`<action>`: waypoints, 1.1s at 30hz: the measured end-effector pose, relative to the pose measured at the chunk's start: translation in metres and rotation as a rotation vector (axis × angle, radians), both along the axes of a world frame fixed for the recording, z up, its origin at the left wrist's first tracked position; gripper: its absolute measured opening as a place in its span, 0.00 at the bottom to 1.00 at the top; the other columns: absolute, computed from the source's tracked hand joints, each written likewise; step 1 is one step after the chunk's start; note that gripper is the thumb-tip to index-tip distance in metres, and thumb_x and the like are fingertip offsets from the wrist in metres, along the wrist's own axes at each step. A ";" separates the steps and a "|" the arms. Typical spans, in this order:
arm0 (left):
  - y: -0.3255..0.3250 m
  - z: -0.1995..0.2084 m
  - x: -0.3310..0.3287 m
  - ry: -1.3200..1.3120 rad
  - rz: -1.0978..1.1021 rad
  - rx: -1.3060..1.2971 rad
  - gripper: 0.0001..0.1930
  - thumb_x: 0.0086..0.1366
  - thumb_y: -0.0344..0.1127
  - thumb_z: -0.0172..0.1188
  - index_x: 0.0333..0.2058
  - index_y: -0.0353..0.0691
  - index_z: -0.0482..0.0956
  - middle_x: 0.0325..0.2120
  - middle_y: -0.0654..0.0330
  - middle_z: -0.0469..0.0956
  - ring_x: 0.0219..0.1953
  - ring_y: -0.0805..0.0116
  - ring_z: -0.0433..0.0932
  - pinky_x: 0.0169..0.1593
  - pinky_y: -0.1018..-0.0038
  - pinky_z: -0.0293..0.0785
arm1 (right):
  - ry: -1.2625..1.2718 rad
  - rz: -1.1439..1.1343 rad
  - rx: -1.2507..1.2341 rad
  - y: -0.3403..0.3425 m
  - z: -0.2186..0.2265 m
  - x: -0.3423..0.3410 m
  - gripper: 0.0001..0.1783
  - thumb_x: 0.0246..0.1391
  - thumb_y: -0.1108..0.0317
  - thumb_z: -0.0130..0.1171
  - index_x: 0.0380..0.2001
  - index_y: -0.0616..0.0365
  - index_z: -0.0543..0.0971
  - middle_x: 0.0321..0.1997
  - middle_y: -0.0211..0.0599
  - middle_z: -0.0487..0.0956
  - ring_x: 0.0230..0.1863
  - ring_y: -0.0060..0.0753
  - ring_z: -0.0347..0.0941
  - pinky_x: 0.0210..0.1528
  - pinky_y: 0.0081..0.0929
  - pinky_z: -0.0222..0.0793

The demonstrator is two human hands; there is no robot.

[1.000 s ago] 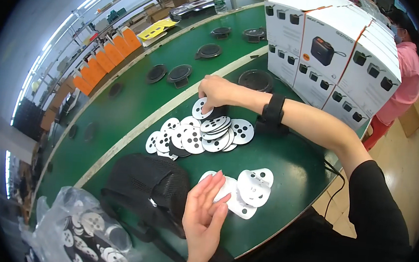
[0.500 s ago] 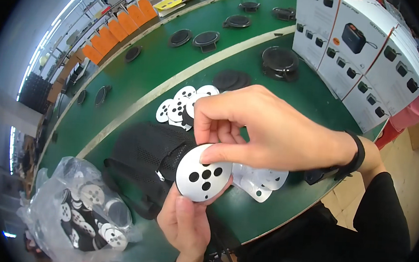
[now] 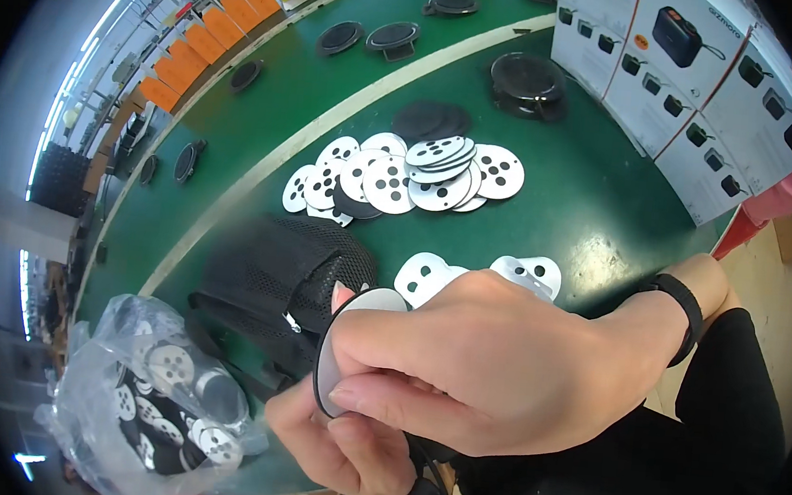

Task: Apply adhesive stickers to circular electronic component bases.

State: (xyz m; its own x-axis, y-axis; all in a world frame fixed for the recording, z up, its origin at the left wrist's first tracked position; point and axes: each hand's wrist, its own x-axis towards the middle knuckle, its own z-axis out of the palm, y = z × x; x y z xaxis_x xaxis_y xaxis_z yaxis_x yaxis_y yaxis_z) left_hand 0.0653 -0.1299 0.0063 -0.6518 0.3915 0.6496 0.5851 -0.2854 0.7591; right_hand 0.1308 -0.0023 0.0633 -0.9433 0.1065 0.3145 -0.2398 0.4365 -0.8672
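Observation:
My left hand [image 3: 347, 453] is closed on the lower edge of a round white disc [image 3: 330, 373] with a black rim, tilted steeply above the table's near edge. Over its face bends my right hand [image 3: 507, 368], thumb and fingers pressed to the disc and hiding much of it, its holes included. Beyond my hands lies a loose pile of white discs with black dots [image 3: 389, 184], and a stack of black discs [image 3: 431, 120] sits just behind it. White backing pieces with round holes [image 3: 423, 276] lie partly under my right hand.
Left of my hands rest a black mesh pouch [image 3: 265, 260] and a clear plastic bag [image 3: 91, 400] of similar discs. Printed white boxes [image 3: 653, 110] stand at the right. Black round speaker-like parts [image 3: 525, 81] are spread over the green table [image 3: 595, 198]; orange dividers [image 3: 203, 41] stand far left.
The disc has tipped from facing me to nearly edge-on. My right hand has come down and nearer, uncovering the pile of discs. The view has shifted slightly.

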 end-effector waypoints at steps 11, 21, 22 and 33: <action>0.018 -0.020 0.002 0.332 0.473 -0.048 0.22 0.66 0.32 0.35 0.39 0.09 0.66 0.37 0.29 0.72 0.36 0.47 0.78 0.40 0.69 0.77 | -0.144 0.104 -0.160 0.003 -0.001 0.000 0.05 0.55 0.70 0.48 0.26 0.56 0.68 0.17 0.39 0.70 0.17 0.44 0.69 0.17 0.31 0.64; 0.007 -0.004 0.016 0.104 -0.041 -0.087 0.27 0.63 0.37 0.41 0.54 0.19 0.57 0.56 0.39 0.57 0.58 0.54 0.61 0.60 0.65 0.54 | 0.190 0.000 0.159 -0.005 -0.012 0.001 0.05 0.52 0.75 0.46 0.25 0.65 0.66 0.17 0.36 0.70 0.12 0.36 0.66 0.11 0.27 0.60; 0.003 -0.003 0.012 0.098 -0.050 -0.112 0.26 0.64 0.37 0.41 0.54 0.18 0.57 0.56 0.38 0.57 0.57 0.54 0.61 0.60 0.65 0.54 | 0.238 -0.018 0.173 -0.006 -0.012 0.001 0.04 0.50 0.76 0.46 0.24 0.66 0.65 0.16 0.36 0.69 0.11 0.34 0.66 0.10 0.26 0.59; 0.057 -0.005 0.042 0.024 0.713 0.114 0.20 0.68 0.32 0.37 0.45 0.13 0.62 0.49 0.24 0.60 0.49 0.45 0.70 0.53 0.62 0.68 | 0.046 0.101 -0.162 -0.008 -0.017 0.000 0.04 0.52 0.77 0.46 0.24 0.60 0.64 0.17 0.30 0.70 0.12 0.32 0.66 0.12 0.24 0.61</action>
State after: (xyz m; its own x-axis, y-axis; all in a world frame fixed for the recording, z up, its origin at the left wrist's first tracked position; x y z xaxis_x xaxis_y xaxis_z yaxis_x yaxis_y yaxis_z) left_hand 0.1071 -0.0727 0.0015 -0.7082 -0.1948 0.6787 0.6748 0.0960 0.7317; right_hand 0.1304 -0.0103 0.0466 -0.9367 0.0646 0.3442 -0.3167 0.2634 -0.9112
